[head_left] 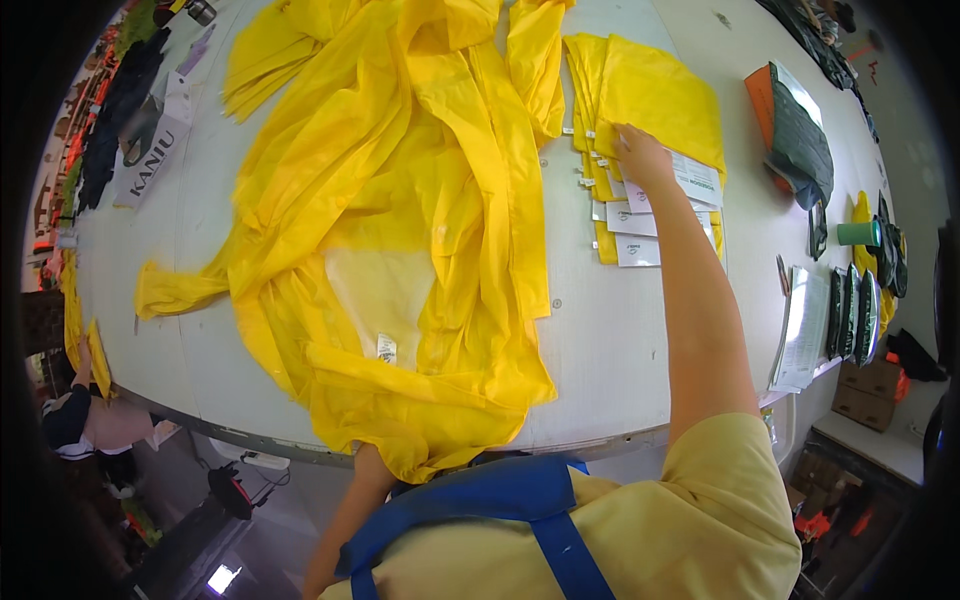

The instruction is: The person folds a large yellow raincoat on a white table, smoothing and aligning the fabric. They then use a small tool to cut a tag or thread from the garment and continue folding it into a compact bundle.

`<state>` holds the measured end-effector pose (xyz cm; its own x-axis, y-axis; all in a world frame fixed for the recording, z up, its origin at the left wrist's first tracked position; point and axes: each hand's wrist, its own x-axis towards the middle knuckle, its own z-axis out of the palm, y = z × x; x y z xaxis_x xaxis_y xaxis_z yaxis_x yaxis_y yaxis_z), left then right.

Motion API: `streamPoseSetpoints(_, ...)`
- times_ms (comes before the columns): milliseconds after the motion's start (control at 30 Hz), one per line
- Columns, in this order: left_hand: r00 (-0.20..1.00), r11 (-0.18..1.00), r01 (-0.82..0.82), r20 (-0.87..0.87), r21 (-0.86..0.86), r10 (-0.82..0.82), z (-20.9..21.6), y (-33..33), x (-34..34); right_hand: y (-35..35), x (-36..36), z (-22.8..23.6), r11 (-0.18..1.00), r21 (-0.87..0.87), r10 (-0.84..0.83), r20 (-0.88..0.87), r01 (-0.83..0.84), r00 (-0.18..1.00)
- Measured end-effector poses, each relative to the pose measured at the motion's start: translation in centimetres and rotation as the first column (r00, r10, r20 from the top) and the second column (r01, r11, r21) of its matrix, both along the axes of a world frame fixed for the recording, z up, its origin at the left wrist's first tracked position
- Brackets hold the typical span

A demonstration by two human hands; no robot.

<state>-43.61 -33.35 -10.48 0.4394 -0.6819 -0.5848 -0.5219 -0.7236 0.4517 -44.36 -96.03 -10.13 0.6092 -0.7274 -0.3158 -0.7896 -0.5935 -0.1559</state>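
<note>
A large yellow raincoat lies spread and rumpled across the white table, its lower end hanging over the front edge. My left hand reaches under that hanging end, so its fingers are hidden by the yellow material. To the right of the raincoat is a fanned stack of flat yellow pouches. Out at this stack, my right hand has its bent fingers closed at the left part of the top pouch. White printed cards and small white tags stick out from the stack below my wrist.
Folded yellow pieces lie at the far left. A dark green bag and an orange box sit at the right, nearer dark packets, paper sheets and a green cylinder. Another person works at the left edge.
</note>
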Motion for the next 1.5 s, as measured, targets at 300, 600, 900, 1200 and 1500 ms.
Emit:
streamPoseSetpoints(300, 0.992, 0.996, -0.083, -0.093, 0.016, 0.084, 0.1, -0.4, 0.1, 3.5, -3.8, 0.0, 0.947, -0.276, 0.216, 0.180, -0.162, 0.960)
streamPoseSetpoints(600, 0.992, 0.997, -0.070, -0.105, -0.026, 0.067, -0.1, -0.8, 0.8, -0.6, -10.6, 8.2, 0.963, -0.103, -0.131, 0.629, 0.248, 0.766)
streamPoseSetpoints(900, 0.987, 0.992, -0.102, -0.136, -0.069, 0.092, 0.2, -1.5, 0.9, -1.3, -20.7, 26.3, 0.754, 0.608, -0.523, 0.785, -0.249, 0.333)
streamPoseSetpoints(1200, 0.984, 0.989, -0.111, -0.150, -0.093, 0.096, 0.1, -1.3, 1.1, -1.5, -21.3, 26.5, 0.699, 0.636, -0.503, 0.762, -0.326, 0.407)
streamPoseSetpoints(1500, 0.970, 0.951, -0.207, -0.176, -0.231, 0.169, 0.1, -2.3, 0.5, -0.1, -17.1, 27.9, 0.996, -0.001, -0.055, 0.806, 0.094, 0.589)
